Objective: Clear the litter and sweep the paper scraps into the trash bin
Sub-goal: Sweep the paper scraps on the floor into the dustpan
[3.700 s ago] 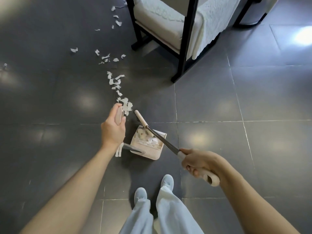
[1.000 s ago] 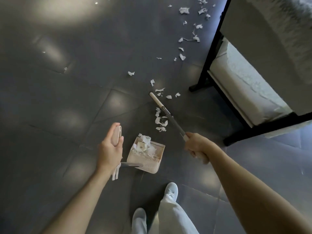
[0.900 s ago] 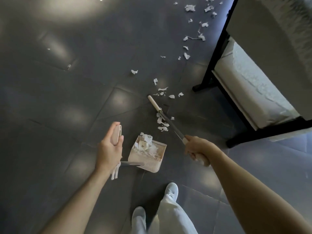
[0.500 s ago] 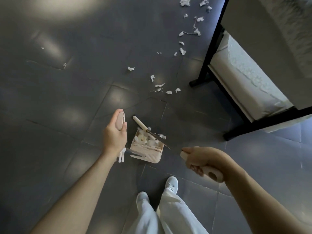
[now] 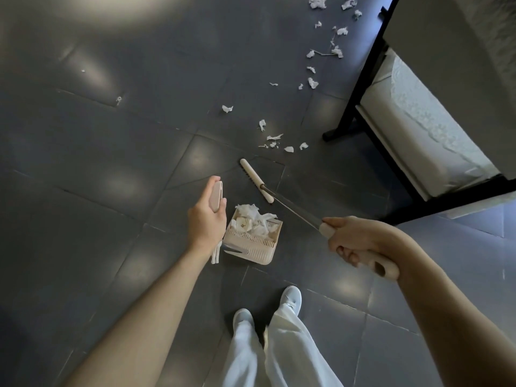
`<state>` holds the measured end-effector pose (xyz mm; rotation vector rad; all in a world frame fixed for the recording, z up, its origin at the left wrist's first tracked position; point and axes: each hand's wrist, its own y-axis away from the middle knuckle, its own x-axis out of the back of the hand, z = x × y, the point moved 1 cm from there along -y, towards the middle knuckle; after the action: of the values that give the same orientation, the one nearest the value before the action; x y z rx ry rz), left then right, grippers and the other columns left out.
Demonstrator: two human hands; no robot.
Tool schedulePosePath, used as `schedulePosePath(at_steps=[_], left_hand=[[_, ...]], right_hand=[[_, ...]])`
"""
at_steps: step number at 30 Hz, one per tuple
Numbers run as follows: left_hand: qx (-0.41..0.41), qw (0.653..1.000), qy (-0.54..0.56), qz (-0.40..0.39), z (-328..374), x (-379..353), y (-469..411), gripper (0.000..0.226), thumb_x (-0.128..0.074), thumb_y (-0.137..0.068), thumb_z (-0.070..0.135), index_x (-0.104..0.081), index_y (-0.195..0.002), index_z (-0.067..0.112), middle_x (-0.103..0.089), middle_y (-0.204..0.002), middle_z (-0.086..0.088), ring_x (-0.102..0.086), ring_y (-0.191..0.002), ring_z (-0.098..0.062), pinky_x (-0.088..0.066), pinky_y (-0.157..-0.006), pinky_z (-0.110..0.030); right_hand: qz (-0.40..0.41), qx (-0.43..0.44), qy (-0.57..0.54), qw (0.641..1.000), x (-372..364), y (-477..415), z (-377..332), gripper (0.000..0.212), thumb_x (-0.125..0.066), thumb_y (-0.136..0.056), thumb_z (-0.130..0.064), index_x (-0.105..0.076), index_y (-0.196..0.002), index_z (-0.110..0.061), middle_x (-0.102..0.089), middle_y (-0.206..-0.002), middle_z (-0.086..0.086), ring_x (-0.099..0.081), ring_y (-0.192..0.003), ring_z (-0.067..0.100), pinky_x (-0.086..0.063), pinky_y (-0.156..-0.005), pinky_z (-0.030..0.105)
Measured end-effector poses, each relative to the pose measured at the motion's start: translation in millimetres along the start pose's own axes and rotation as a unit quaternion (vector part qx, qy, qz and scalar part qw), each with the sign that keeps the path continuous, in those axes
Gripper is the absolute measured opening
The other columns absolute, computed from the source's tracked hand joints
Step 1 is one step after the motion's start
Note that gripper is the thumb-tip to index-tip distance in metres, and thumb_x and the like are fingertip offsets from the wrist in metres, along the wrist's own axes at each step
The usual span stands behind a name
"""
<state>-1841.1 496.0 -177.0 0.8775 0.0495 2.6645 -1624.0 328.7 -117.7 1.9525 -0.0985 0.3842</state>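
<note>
**Dustpan half full, broom head resting just beyond it**

The left hand (image 5: 207,219) is closed around the pale upright handle (image 5: 216,196) of the dustpan (image 5: 252,241), with the fingers wrapped on it. The dustpan stands on the dark tiled floor (image 5: 111,163), in front of the person's white shoes (image 5: 290,298), and it holds a heap of crumpled white paper. The right hand (image 5: 354,238) grips the cream handle end of the broom (image 5: 293,210) in a tight fist. The thin metal shaft runs from this hand up and to the left, and the narrow cream broom head (image 5: 255,180) lies on the floor just beyond the open mouth of the dustpan, not touching it. More paper scraps (image 5: 279,141) are scattered on the floor farther away, in a loose trail that goes toward the top edge of the view. This trail passes beside the black frame (image 5: 360,88) of a piece of furniture with white padding, at the right side.
</note>
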Motion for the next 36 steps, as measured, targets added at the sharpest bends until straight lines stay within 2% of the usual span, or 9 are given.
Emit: schedulePosePath(at_steps=[7, 12, 15, 18, 22, 24, 28, 32, 36], left_hand=[[-0.008, 1.0, 0.005, 0.011, 13, -12, -17, 0.042, -0.054, -0.094, 0.011, -0.052, -0.132, 0.029, -0.068, -0.099, -0.022, -0.065, -0.077, -0.045, -0.055, -0.069, -0.054], [-0.014, 1.0, -0.014, 0.017, 15, -11, -30, 0.041, -0.055, -0.093, 0.014, -0.053, -0.126, 0.037, -0.069, -0.09, -0.02, -0.065, -0.073, -0.044, -0.056, -0.067, -0.05], [-0.001, 0.999, 0.006, 0.032, 16, -12, -35, 0.041, -0.054, -0.092, 0.014, -0.052, -0.124, 0.039, -0.067, -0.094, -0.024, -0.064, -0.078, -0.046, -0.056, -0.069, -0.054], [-0.007, 0.999, 0.004, 0.043, 21, -15, -41, 0.041, -0.054, -0.092, 0.014, -0.053, -0.126, 0.035, -0.067, -0.097, -0.024, -0.064, -0.08, -0.046, -0.056, -0.07, -0.054], [-0.043, 0.998, 0.002, 0.051, 37, -14, -58, 0.039, -0.051, -0.087, 0.024, -0.051, -0.122, 0.041, -0.061, -0.074, -0.01, -0.06, -0.062, -0.039, -0.055, -0.061, -0.051], [-0.052, 0.997, 0.0, 0.06, 47, -13, -77, 0.037, -0.053, -0.089, 0.02, -0.053, -0.121, 0.039, -0.059, -0.069, -0.012, -0.058, -0.057, -0.039, -0.054, -0.058, -0.051], [-0.062, 0.997, 0.007, 0.052, 65, -15, -119, 0.04, -0.054, -0.094, 0.01, -0.054, -0.131, 0.024, -0.066, -0.102, -0.026, -0.064, -0.075, -0.043, -0.056, -0.071, -0.051], [-0.075, 0.997, 0.006, 0.025, 77, -20, -169, 0.04, -0.054, -0.094, 0.007, -0.054, -0.132, 0.021, -0.064, -0.109, -0.028, -0.063, -0.093, -0.05, -0.053, -0.082, -0.056], [-0.079, 0.997, -0.001, -0.003, 82, -28, -227, 0.04, -0.055, -0.093, 0.009, -0.055, -0.131, 0.023, -0.066, -0.102, -0.026, -0.064, -0.085, -0.048, -0.055, -0.075, -0.054]], right_hand=[[0.001, 0.028, 0.135, 0.99, -41, -22, -21, 0.052, -0.047, -0.082, -0.004, -0.047, -0.133, -0.012, -0.06, -0.06, 0.0, -0.058, -0.05, 0.016, -0.052, -0.057, 0.028], [-0.067, 0.006, 0.088, 0.994, -48, -20, -9, 0.049, -0.041, -0.084, -0.004, -0.052, -0.131, -0.01, -0.055, -0.043, -0.005, -0.049, -0.035, 0.01, -0.043, -0.042, 0.019], [-0.079, -0.007, 0.037, 0.996, -33, -15, -2, 0.048, -0.045, -0.084, -0.005, -0.052, -0.129, -0.016, -0.052, -0.037, -0.007, -0.048, -0.031, 0.008, -0.041, -0.039, 0.017], [-0.075, -0.005, -0.004, 0.997, -13, -10, -2, 0.041, -0.046, -0.086, -0.007, -0.053, -0.123, -0.024, -0.052, -0.037, -0.007, -0.047, -0.032, 0.007, -0.041, -0.039, 0.018], [-0.053, 0.002, -0.044, 0.998, 16, -6, -11, 0.041, -0.048, -0.087, -0.006, -0.053, -0.125, -0.021, -0.054, -0.048, -0.001, -0.047, -0.038, 0.009, -0.043, -0.041, 0.022], [-0.035, 0.011, -0.055, 0.998, 31, -7, -20, 0.039, -0.048, -0.088, -0.007, -0.053, -0.125, -0.017, -0.053, -0.055, 0.002, -0.047, -0.042, 0.011, -0.044, -0.044, 0.023], [-0.012, 0.023, -0.083, 0.996, 60, -14, -45, 0.043, -0.049, -0.085, -0.005, -0.052, -0.126, -0.018, -0.05, -0.054, 0.002, -0.045, -0.044, 0.013, -0.042, -0.045, 0.026], [0.011, 0.035, -0.127, 0.991, 94, -36, -76, 0.047, -0.055, -0.083, -0.002, -0.053, -0.116, -0.035, -0.049, -0.054, 0.003, -0.043, -0.039, 0.013, -0.04, -0.042, 0.024], [0.04, 0.029, -0.187, 0.981, 116, -68, -112, 0.05, -0.055, -0.085, 0.001, -0.051, -0.122, -0.032, -0.045, -0.057, 0.005, -0.04, -0.04, 0.012, -0.037, -0.038, 0.022]])
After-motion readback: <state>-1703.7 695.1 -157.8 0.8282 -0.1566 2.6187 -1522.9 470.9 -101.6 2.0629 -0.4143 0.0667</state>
